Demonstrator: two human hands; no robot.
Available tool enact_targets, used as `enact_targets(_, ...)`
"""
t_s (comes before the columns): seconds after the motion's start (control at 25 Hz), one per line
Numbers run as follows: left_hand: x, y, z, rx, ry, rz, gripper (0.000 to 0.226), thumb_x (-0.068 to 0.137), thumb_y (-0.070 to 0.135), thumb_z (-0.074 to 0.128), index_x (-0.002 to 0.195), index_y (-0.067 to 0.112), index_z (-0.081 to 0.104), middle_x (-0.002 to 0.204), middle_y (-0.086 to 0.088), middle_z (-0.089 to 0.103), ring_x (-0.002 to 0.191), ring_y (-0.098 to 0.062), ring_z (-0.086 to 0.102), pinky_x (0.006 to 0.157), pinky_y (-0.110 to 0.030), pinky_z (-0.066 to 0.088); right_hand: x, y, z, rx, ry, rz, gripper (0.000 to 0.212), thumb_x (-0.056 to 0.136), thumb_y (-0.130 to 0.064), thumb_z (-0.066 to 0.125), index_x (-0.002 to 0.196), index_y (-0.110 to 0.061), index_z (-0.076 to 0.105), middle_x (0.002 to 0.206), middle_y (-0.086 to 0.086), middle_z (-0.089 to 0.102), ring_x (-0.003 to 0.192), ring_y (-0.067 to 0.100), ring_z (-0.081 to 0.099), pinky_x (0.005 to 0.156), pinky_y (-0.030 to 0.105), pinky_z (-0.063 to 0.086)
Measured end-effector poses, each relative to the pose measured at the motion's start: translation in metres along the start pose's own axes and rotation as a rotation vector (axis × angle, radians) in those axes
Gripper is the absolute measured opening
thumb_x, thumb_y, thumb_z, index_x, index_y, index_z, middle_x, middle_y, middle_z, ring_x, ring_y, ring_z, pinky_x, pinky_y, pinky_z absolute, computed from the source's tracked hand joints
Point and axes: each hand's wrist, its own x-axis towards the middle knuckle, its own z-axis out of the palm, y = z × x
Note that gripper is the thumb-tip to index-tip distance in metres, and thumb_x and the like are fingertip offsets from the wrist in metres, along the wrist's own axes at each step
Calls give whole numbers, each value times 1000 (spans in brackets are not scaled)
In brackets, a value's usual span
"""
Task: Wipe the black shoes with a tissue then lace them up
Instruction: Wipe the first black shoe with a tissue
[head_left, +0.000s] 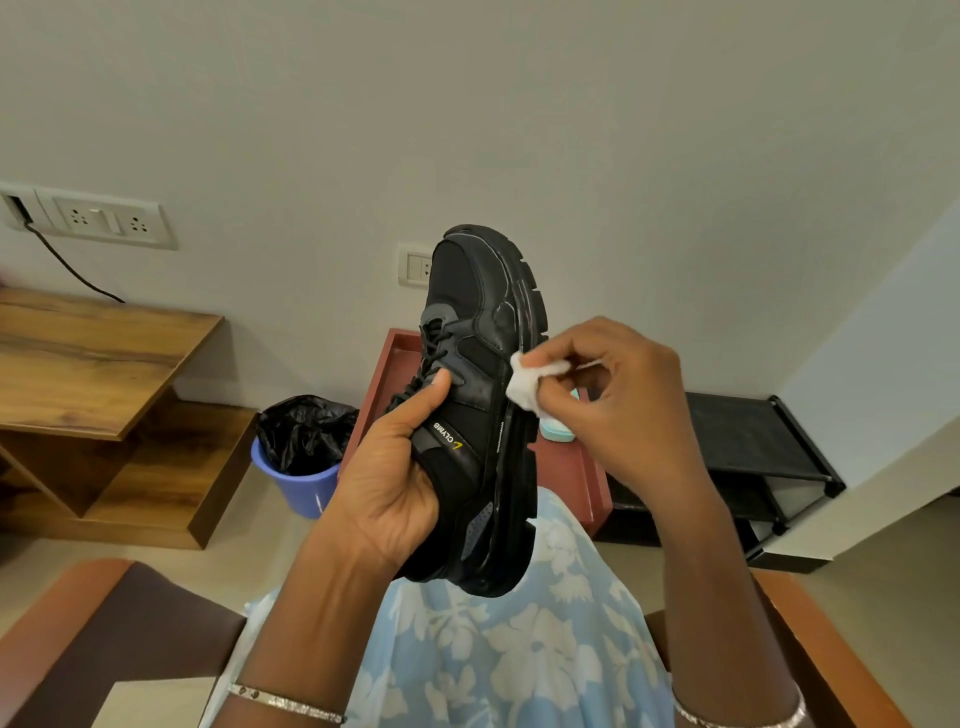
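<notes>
A person sits holding one black shoe (480, 395) up in front of them, toe pointing up toward the wall and heel down over their lap. The shoe is a chunky lace-up trainer with a thick, deeply grooved sole turned to the right, dull grey scuff lines along the sole's edge, a small white and yellow logo on its side and black laces (434, 348) threaded through the upper eyelets. Behind the shoe a reddish-brown table (587, 467) stands against the wall, mostly hidden by the shoe and hands; a pale teal object (558, 431) lies on it, half covered by the right hand. To the left is a blue bin (304, 483) lined with a black bag, and beyond it a wooden desk (98, 358). To the right a low black shoe rack (753, 441) sits on the floor. White wall sockets (104, 218) show on the grey wall. The person wears a light blue flowered garment (519, 649) and thin silver bangles on both wrists. The left hand (400, 467) is wrapped around the shoe's ankle part, fingers hidden behind it and the thumb pressed flat across the laces. The right hand (618, 400) pinches a small crumpled white tissue (530, 384) between thumb and fingertips, fingers curled in close, and the tissue touches the shoe's side just where the upper meets the sole.
</notes>
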Motion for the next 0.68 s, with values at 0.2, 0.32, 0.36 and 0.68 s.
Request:
enact_targets(0.2, -1, 4, -1, -26, -13, 2, 36, 97, 21, 57, 124, -1, 67, 129, -23, 65, 120, -36, 64, 101, -58, 46, -11, -2, 5, -15, -23, -57, 17, 82, -1, 74, 90, -17, 77, 87, -7, 67, 81, 11, 65, 67, 27, 54)
enact_targets(0.32, -4, 5, 2, -37, -28, -7, 35, 98, 23, 55, 111, -4, 73, 123, -27, 67, 112, -39, 68, 92, -60, 51, -26, -6, -1, 29, -343, 9, 23, 79, 0, 76, 88, -22, 78, 86, -14, 68, 84, 9, 65, 67, 15, 51)
enact_targets(0.36, -5, 5, 2, -32, -25, -13, 36, 98, 24, 55, 107, -5, 74, 121, -27, 67, 109, -39, 69, 90, -60, 53, -23, -5, -5, 6, -410, 10, 25, 78, -1, 77, 89, -23, 80, 86, -15, 69, 85, 8, 66, 67, 15, 51)
enact_targets(0.68, -4, 3, -4, 35, 14, -20, 39, 95, 21, 61, 128, 2, 65, 129, -22, 65, 121, -38, 63, 101, -60, 47, 22, 8, -3, -65, 151, -75, 19, 85, -5, 75, 96, -20, 77, 91, -5, 71, 82, 10, 67, 68, 21, 56)
